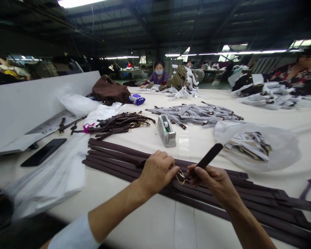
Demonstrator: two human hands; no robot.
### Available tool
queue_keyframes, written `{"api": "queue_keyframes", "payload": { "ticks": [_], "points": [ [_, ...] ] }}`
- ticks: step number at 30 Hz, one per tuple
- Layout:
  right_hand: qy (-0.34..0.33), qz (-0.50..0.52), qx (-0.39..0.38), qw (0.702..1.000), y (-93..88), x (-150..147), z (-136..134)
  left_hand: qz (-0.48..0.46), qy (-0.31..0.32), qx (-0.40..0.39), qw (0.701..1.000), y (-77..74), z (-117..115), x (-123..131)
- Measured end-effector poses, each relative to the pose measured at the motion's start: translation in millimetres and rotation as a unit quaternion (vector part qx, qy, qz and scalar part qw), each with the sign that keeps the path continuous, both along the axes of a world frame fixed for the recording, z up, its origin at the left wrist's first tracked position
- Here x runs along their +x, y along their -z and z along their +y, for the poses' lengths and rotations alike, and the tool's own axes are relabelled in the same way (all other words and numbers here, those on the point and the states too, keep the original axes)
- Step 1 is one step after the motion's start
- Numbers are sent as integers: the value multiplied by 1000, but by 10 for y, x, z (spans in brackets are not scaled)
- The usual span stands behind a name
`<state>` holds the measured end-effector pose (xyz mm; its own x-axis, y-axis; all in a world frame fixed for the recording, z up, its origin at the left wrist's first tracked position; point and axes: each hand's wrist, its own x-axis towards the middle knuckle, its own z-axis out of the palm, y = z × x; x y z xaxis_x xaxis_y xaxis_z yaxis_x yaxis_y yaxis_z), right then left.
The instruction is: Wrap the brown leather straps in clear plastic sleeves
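Notably, we see the left hand [157, 172] grasping a dark strap [140, 163] near its buckle [180, 178], the right hand [212, 180] pinching its end [208, 155]. A slack grip could drop the buckle.

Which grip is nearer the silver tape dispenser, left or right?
Left. The left grip is just in front of the silver tape dispenser, on the near side. The right grip, on a dark strap, is farther off, in front of it and to its right.
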<state>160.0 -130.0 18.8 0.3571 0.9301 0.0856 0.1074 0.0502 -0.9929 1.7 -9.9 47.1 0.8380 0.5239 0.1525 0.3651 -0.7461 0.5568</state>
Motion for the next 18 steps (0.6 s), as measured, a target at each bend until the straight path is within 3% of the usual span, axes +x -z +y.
{"api": "queue_keyframes", "payload": {
  "ticks": [2, 5, 9, 15, 18],
  "points": [
    [26, 34, 3, 999, 24, -31, 52, -31, -78, -45, 995, 154, -161, -135],
    [24, 29, 26, 999, 1, -141, 85, -95, -122, -178, 972, 397, -363, -223],
    [12, 12, 41, 999, -27, -299, 50, -203, -192, -236, 931, 528, -418, -184],
    [1, -33, 28, 999, 11, -403, 37, -249, -86, -355, 897, 521, -359, -233],
    [-14, -28, 26, 999, -44, -446, 92, -249, -99, -349, 898, 559, -386, -256]
  ]
}}
